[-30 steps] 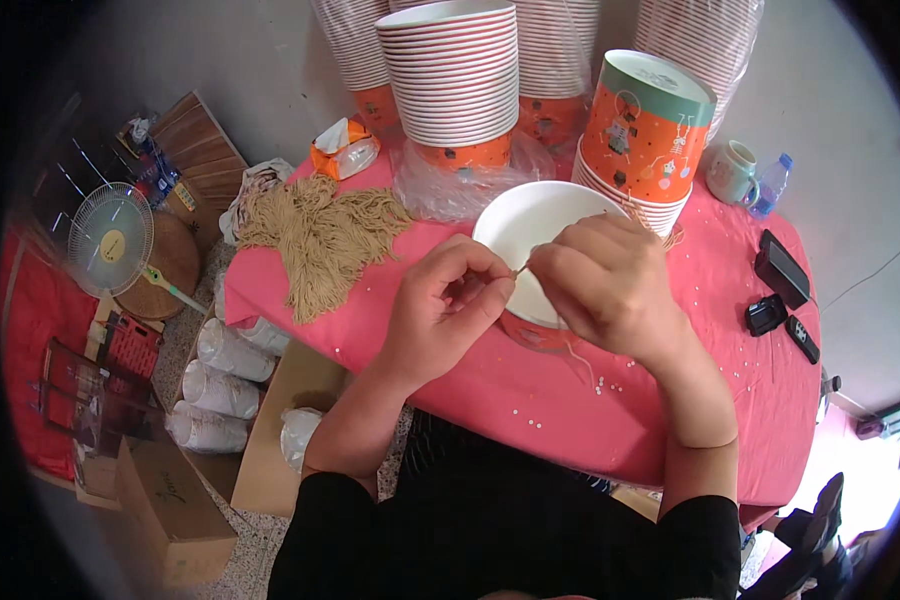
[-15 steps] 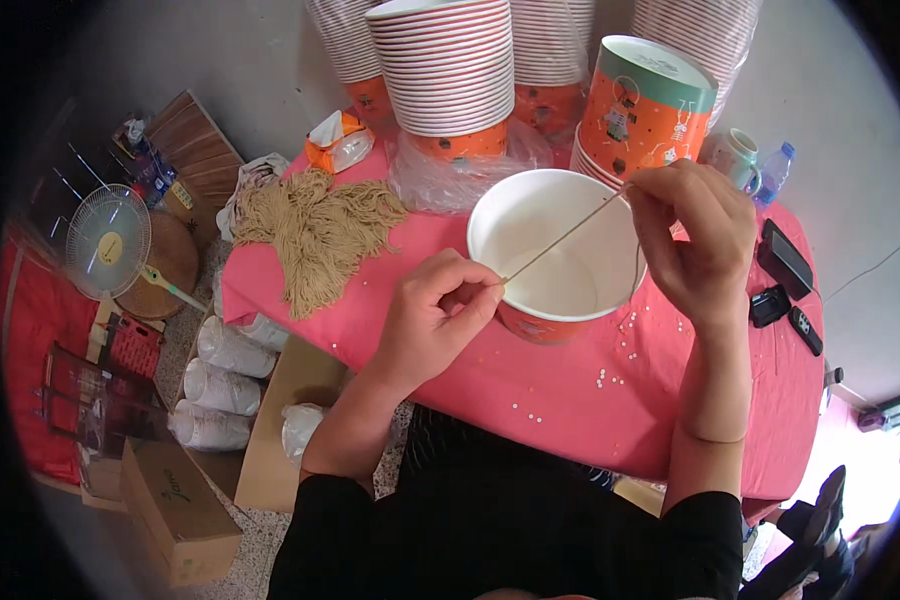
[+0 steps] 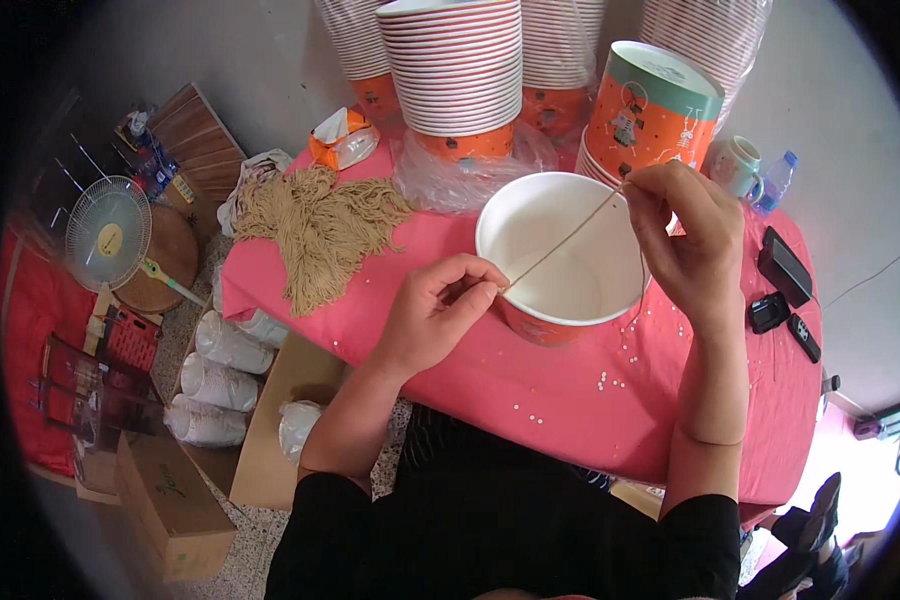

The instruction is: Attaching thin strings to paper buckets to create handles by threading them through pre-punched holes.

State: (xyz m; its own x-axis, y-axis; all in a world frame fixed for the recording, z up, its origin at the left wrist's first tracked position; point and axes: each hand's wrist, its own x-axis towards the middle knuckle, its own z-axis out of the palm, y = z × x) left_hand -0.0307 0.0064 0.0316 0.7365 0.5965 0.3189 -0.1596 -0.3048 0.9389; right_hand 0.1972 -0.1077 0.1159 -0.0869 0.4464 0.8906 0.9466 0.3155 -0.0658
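A thin tan cord (image 3: 568,238) runs taut on a slant above a large white-lined paper bucket (image 3: 488,222). Its lower end is pinched between the thumb and fingers of my left hand (image 3: 440,312), at the bucket's near left rim. My right hand (image 3: 692,225) pinches the cord higher up, over the right side of the rim, and a loose tail hangs from it beside the bucket. Left of the bucket, a heap of similar tan cords (image 3: 320,232) lies on the pink tablecloth (image 3: 570,410).
Stacked paper buckets (image 3: 452,75) stand at the back, one upturned orange and green bucket (image 3: 650,110) among them. A mug (image 3: 736,165), a bottle (image 3: 776,183) and small black devices (image 3: 785,265) sit at right. Tiny white discs (image 3: 605,381) are scattered nearby. Cardboard boxes (image 3: 175,505) are lower left.
Both hands keep their pinch on the cord; my right hand has shifted slightly left. The bucket sits slightly further right in the picture, and the cord's tail now hangs lower.
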